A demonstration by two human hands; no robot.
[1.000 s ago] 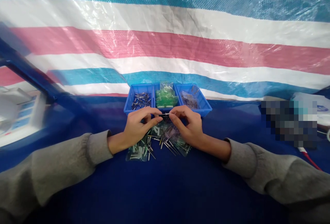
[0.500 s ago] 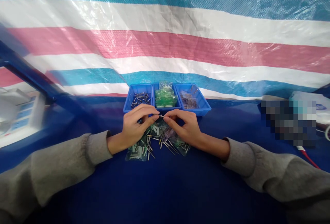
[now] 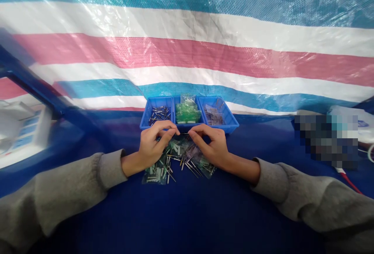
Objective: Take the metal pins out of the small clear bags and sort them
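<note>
My left hand is closed in a pinch, thumb against forefinger; what lies between the fingertips is too small to make out. Facing it, my right hand pinches a thin metal rod, which spans the narrow gap between the two hands. Below both hands lies a loose pile of thin metal rods, some with pale ends. Among them are small clear bags holding similar pieces. Part of the pile is hidden behind my fingers.
Just beyond my hands stand three joined blue bins: the left bin holds metal rods, the middle bin green-tinted packets, the right bin flat clear bags. A striped plastic sheet hangs behind. A white plastic bag lies far right.
My fingertips have moved slightly apart. The small pale piece between them no longer shows, and a thin dark rod spans the gap. The bins and pile stay put.
</note>
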